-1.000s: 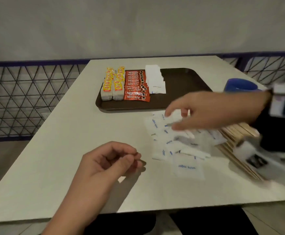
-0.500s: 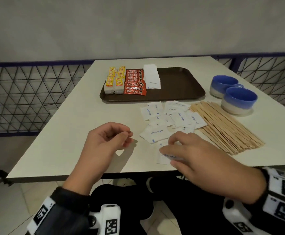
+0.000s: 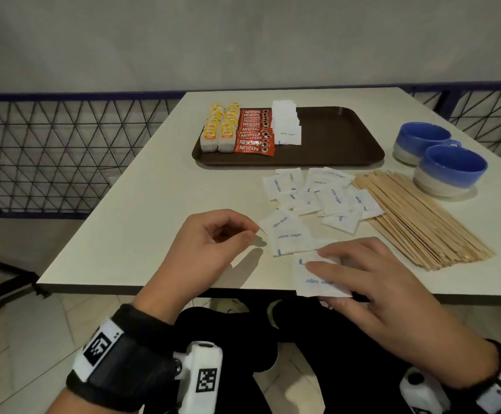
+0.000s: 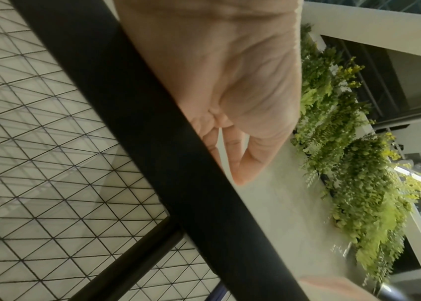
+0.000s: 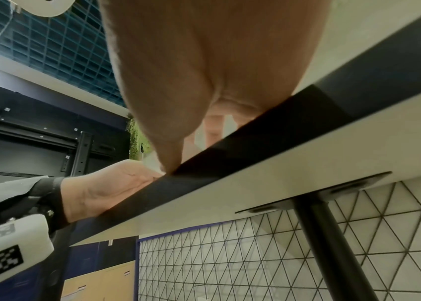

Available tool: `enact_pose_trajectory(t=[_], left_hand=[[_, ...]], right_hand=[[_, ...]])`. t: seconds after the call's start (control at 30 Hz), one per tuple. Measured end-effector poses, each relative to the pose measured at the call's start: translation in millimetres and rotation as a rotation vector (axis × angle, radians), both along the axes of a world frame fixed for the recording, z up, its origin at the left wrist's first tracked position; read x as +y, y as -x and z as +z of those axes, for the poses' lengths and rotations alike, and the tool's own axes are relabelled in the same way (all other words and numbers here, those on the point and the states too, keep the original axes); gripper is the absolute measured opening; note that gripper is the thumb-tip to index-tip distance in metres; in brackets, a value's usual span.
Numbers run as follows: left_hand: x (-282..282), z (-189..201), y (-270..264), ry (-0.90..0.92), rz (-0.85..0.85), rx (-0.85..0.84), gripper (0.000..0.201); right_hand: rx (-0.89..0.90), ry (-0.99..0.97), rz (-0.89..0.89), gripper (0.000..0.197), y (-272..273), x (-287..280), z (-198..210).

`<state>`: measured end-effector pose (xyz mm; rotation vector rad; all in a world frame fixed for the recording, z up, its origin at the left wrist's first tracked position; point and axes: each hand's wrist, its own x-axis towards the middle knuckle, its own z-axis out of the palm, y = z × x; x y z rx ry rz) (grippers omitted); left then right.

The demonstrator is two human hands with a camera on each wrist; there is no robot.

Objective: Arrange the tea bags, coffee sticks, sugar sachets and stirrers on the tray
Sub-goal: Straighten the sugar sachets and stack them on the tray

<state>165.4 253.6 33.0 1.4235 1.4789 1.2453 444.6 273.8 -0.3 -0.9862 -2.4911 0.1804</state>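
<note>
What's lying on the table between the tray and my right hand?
In the head view, loose sugar sachets are scattered on the table between the tray and the right hand.

Café-like seating area, white table [image 3: 142,204], mesh railing [image 3: 64,150], wall greenery [image 4: 346,142]

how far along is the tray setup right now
Done: yellow-tagged tea bags, red coffee sticks and a stack of white sugar sachets sit in rows at the left of the brown tray. In hand: the right hand pinches one white sugar sachet at the table's near edge; the left hand holds nothing. Left: the loose sachets and the wooden stirrers on the table.
</note>
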Motion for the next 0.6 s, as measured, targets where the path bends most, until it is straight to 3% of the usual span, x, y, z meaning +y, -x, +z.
enact_pose_trajectory(t=[0.27, 0.6], left_hand=[[4.2, 0.4, 2.0, 0.019, -0.007, -0.052, 0.011], [5.4, -0.3, 4.4, 0.004, -0.02, -0.137, 0.01]], right_hand=[[0.171, -0.122, -0.044, 0.035, -9.3, -0.7, -11.0], [0.069, -0.219, 0.065, 0.036, -24.2, -6.3, -18.3]])
